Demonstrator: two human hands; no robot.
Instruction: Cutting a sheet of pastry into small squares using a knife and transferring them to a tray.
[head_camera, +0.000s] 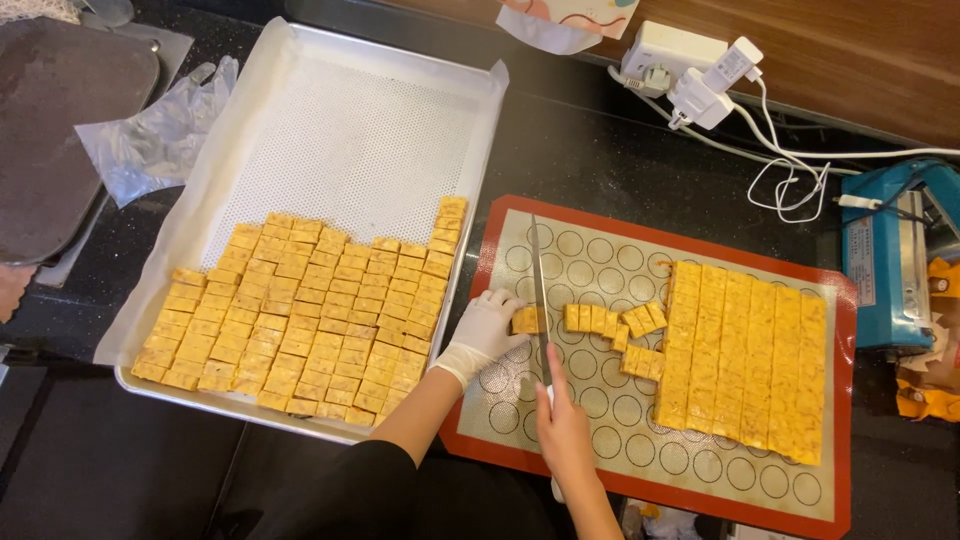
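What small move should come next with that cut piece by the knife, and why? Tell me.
Probably lift the cut square across to the tray. The gloved left hand already pinches it left of the knife, which the right hand holds, and the tray's rows of cut pieces leave bare space above.

Left hand: your left hand (487, 327), in a thin white glove, lies palm down with its fingers curled and pointing right.
Left forearm: bare below a black sleeve, it angles up and right.
Right hand: your bare right hand (563, 422) is closed in a grip, knuckles up.
Right forearm: bare, rising from the bottom edge.
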